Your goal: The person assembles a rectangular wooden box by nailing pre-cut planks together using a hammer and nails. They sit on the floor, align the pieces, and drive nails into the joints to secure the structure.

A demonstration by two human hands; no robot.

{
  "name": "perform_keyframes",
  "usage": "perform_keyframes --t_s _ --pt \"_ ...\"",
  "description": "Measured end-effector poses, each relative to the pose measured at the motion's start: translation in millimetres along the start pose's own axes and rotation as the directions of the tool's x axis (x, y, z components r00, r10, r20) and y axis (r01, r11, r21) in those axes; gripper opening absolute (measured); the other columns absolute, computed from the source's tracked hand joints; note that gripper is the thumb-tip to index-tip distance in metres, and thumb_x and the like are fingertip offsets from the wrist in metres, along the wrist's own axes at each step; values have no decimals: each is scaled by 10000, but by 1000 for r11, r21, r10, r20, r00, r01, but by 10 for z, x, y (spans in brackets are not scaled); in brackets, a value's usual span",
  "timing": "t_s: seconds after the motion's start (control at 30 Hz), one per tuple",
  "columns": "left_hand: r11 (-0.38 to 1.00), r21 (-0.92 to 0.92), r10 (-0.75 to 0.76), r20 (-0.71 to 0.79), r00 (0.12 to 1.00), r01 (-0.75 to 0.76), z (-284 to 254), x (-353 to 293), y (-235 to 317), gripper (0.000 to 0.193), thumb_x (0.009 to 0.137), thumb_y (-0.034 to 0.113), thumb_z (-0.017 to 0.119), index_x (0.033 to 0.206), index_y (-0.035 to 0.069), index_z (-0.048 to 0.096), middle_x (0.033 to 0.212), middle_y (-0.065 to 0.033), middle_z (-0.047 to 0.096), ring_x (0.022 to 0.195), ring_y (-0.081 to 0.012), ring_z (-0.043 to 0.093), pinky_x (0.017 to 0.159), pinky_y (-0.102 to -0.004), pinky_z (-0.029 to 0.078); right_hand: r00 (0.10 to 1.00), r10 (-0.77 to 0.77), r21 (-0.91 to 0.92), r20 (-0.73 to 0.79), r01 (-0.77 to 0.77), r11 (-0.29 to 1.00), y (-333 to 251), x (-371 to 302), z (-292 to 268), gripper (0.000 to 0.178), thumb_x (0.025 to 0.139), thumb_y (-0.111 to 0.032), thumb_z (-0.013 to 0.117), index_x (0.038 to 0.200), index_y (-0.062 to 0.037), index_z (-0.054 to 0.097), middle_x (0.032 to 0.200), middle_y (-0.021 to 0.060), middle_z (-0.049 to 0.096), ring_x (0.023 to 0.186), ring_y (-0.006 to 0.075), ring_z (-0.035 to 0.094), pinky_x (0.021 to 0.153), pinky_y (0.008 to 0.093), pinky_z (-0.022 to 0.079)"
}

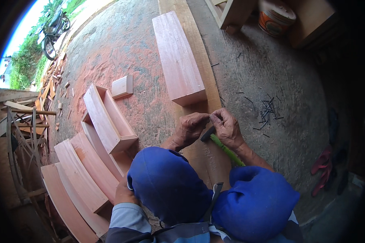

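Observation:
My left hand (192, 128) and my right hand (227, 128) meet just in front of my blue-clad knees, fingertips pinched together. Whatever lies between the fingertips is too small to make out. Just beyond them a long pale wooden box (178, 58) rests on a wide wooden plank (194, 30), its near end close to my left hand. Below my right hand, a hammer with a black head and green handle (225, 149) lies on the plank, partly hidden by that hand and my knee.
Several wooden drawer-like boxes (109, 121) stand at the left, beside a small wooden block (122, 86). Loose nails (267, 111) lie scattered on the concrete floor at the right. A bucket (276, 18) and wooden furniture are far right; a motorcycle (52, 34) stands outside, far left.

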State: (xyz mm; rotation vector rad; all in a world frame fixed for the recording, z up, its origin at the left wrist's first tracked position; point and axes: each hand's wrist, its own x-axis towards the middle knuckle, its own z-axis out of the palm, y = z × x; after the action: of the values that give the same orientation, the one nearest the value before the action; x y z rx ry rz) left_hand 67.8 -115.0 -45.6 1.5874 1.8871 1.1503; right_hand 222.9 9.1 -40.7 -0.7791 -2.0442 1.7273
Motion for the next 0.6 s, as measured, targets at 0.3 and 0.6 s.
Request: perform_keyframes --t_s 0.3,0.6 --pt "985 -69 -174 -471 865 161 -963 161 -8 128 935 51 701 1033 73 780 1005 -88 746 951 -203 678 859 -347 527 962 41 -586 269 130 800 426 -612 -198 544 931 -198 728 1402 -60 494 1176 199 594 988 366 658 856 467 538" --pt "969 -242 -128 -336 933 46 -1013 308 -306 125 956 131 726 1036 43 763 1052 -98 739 1075 -190 672 948 -346 525 711 637 -445 298 -487 752 9 -558 -371 398 1008 -226 634 1338 -20 552 933 116 649 751 211 634 679 370 520"
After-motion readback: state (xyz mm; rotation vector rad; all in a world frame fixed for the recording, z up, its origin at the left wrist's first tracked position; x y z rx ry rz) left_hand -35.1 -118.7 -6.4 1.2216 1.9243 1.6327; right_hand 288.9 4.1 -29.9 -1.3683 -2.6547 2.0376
